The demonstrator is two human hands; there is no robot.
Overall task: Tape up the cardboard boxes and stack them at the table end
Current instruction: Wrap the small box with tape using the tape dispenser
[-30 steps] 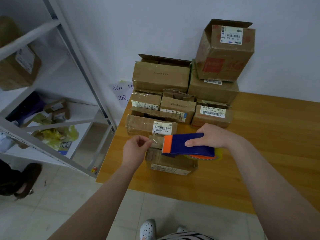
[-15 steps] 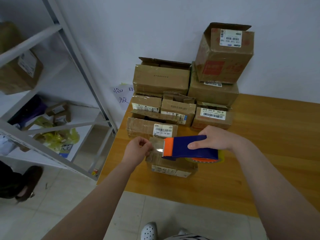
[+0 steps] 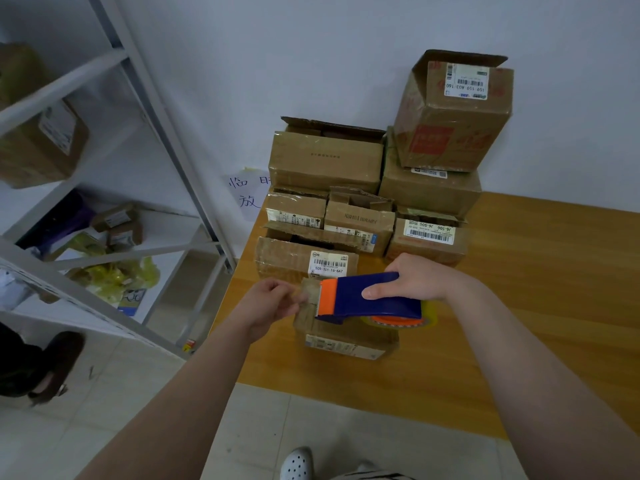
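1. Spanning the right of the view, the wooden tabletop (image 3: 540, 271) carries every box; a metal shelf rack (image 3: 166, 140) stands off its left edge.
2. The stack of cardboard boxes (image 3: 325, 161) is piled at the far left corner against the wall, up to three high. Some upper flaps stand open, so I cannot tell whether all are sealed.
3. One small box (image 3: 346, 337) sits near the front left corner, just in front of the stack. This is the box being worked on.
4. A blue and orange tape dispenser (image 3: 367, 296) is held over its top, with the right hand (image 3: 419, 278) grip wrapped round the body.
5. The left hand (image 3: 273, 303) grip pinches the free tape end (image 3: 310, 296) at the dispenser's orange mouth, above the box's left side.
6. Judging by this, most boxes are already stacked. This one looks barely begun, with no fresh strip visibly laid. It is not yet sealed or lifted onto the pile.
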